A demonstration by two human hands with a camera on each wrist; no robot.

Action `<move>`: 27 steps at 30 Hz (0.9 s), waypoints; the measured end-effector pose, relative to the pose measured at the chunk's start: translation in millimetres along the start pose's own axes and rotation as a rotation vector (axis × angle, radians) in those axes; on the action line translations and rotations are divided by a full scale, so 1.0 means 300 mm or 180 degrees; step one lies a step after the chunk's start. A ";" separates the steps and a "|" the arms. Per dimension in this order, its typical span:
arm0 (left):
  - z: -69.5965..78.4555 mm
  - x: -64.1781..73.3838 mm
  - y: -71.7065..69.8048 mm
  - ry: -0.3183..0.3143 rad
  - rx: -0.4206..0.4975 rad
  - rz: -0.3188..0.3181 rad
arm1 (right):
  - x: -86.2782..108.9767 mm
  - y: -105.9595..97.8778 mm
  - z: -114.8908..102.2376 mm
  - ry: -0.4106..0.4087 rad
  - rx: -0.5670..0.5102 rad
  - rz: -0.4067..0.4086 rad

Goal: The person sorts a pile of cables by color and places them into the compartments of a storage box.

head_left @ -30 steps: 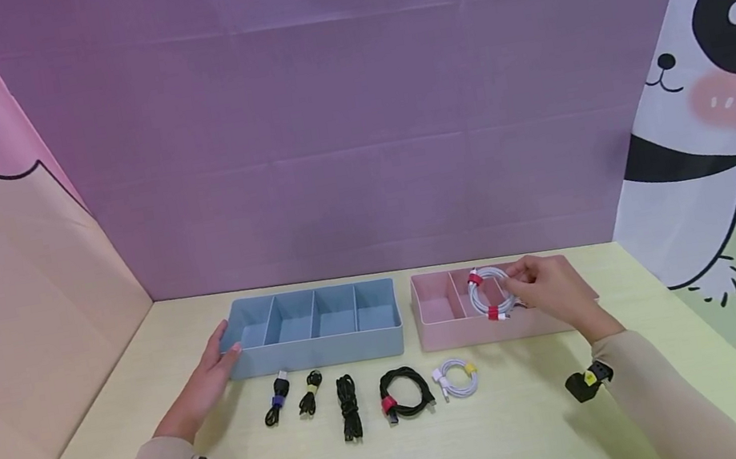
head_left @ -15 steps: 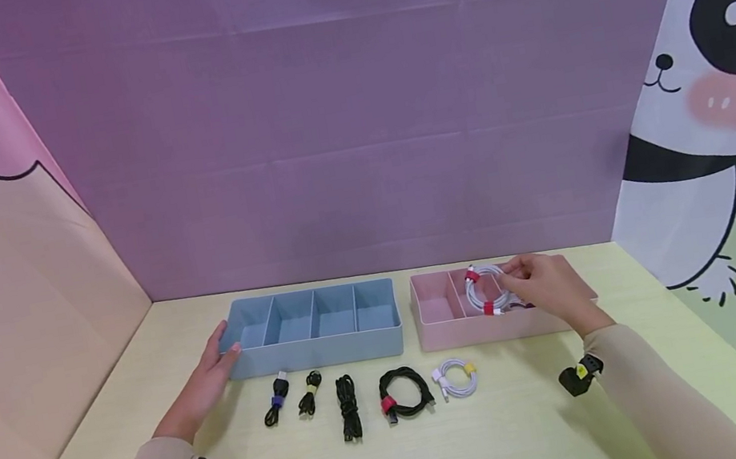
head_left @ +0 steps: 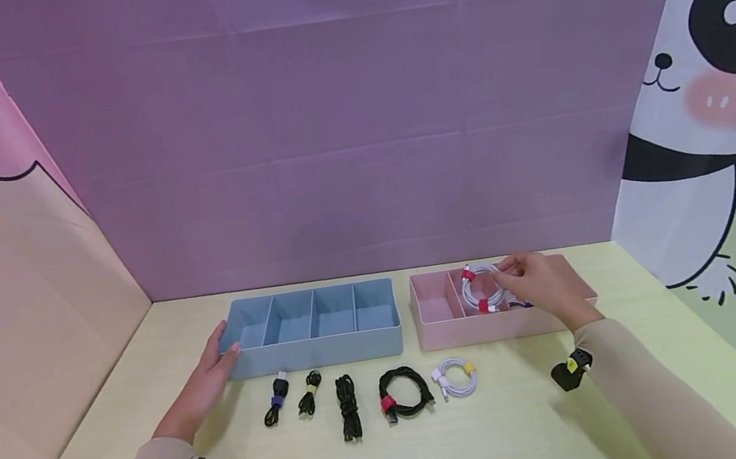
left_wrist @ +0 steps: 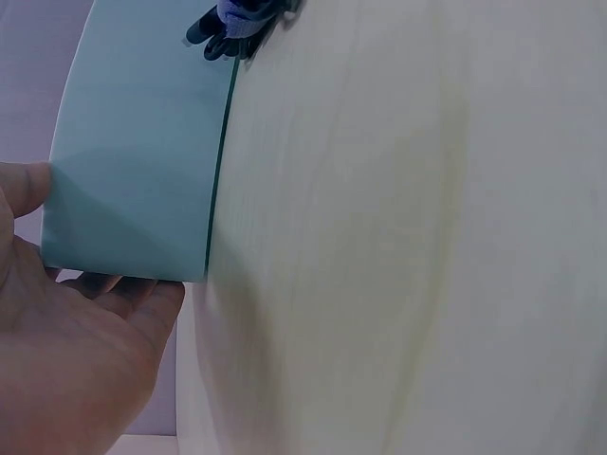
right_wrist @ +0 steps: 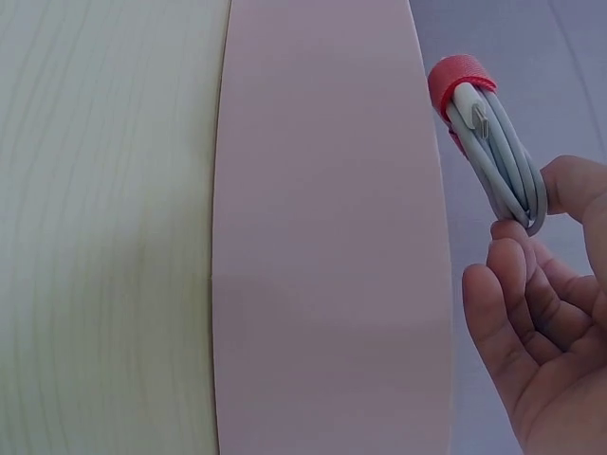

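Between thumb and fingertips, my right hand (head_left: 538,286) pinches a coiled white charging cable (head_left: 482,288) with red ties over the pink divided box (head_left: 494,328). In the right wrist view the cable (right_wrist: 498,152) hangs above the box's rim, its metal plug showing beside a red tie. Part of another cable (head_left: 518,303) shows inside the pink box below the hand. My left hand (head_left: 205,382) grips the left end of the blue divided box (head_left: 316,353). Its thumb lies at the rim and its fingers against the end wall (left_wrist: 123,256), as the left wrist view shows.
In front of the boxes lies a row of bundled cables: a black one with a purple tie (head_left: 276,401), a black one with a yellow tie (head_left: 310,393), a plain black bundle (head_left: 348,409), a black coil (head_left: 406,392) and a white coil (head_left: 457,378). A purple wall (head_left: 353,142) stands behind.
My right hand has shifted slightly left and back with the white cable, now over a compartment nearer the pink box's left side. The left hand and blue box stay put.
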State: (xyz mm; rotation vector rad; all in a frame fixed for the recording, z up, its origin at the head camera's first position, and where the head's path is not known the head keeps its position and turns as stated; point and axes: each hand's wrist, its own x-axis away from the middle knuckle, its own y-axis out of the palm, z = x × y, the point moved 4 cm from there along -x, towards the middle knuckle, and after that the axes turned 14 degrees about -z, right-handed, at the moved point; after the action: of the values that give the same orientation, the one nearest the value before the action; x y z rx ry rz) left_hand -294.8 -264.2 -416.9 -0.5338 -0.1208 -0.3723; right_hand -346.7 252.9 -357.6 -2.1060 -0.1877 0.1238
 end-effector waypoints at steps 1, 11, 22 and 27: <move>0.001 0.000 0.000 -0.0001 0.0006 0.0004 | -0.002 0.001 0.002 0.0014 -0.0002 -0.0002; -0.009 -0.005 -0.002 -0.0035 0.0003 0.0021 | -0.021 0.015 0.017 0.0015 -0.0132 -0.0042; -0.012 -0.008 -0.004 -0.0004 -0.0004 0.0029 | -0.035 0.039 0.014 -0.0100 -0.0625 -0.0225; -0.013 -0.009 -0.003 -0.0020 -0.0005 0.0023 | -0.041 0.041 0.013 -0.0096 -0.0674 -0.0277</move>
State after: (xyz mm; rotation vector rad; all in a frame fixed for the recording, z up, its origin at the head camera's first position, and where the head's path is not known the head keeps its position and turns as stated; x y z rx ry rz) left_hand -297.6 -266.0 -420.2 -0.5369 -0.1246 -0.3638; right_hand -358.3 247.8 -369.9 -2.3034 -0.3223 0.0865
